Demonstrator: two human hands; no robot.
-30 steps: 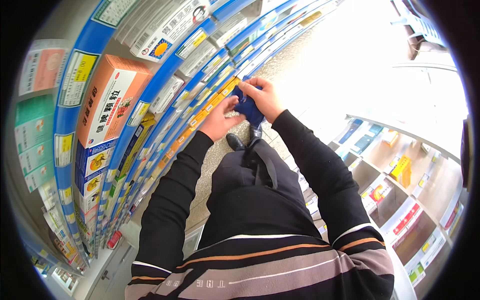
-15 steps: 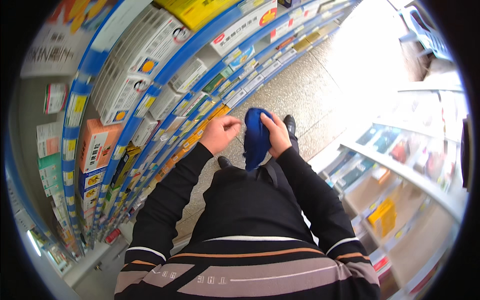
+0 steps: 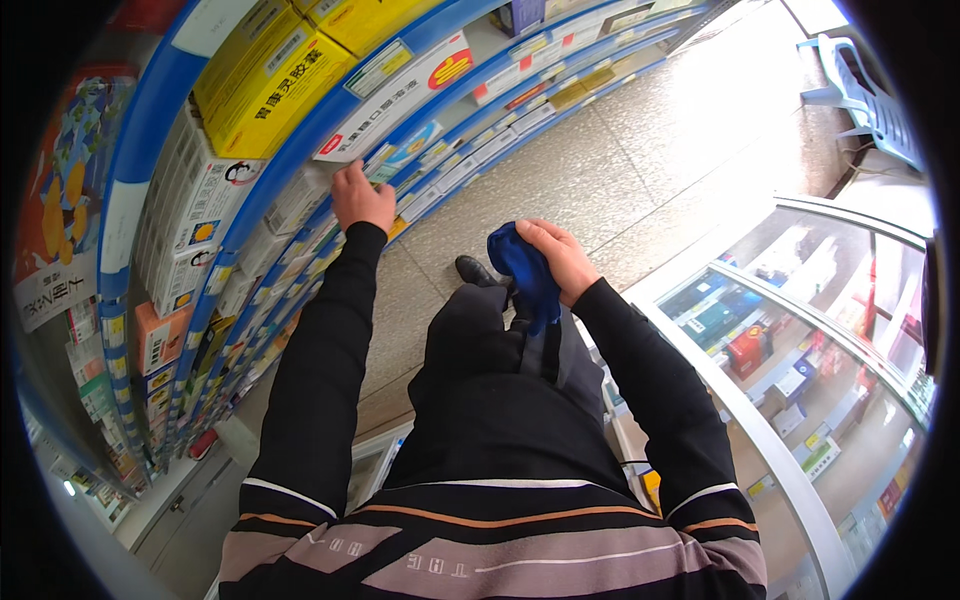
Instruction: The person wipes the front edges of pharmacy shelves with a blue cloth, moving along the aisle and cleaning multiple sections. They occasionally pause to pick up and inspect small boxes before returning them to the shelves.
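One right hand (image 3: 562,260) pinches a blue cloth (image 3: 532,278); the left hand (image 3: 363,200), fingers bent, is just beside a white carton (image 3: 398,98) on blue-edged shelving (image 3: 292,150), its grip indeterminable.

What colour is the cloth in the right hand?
The cloth in the right hand is dark blue; the head view shows it best.

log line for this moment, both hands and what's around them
left hand: at stocked shelves, contact unclear | right hand: holding blue cloth | right side: glass display case | upper right: light-blue chair
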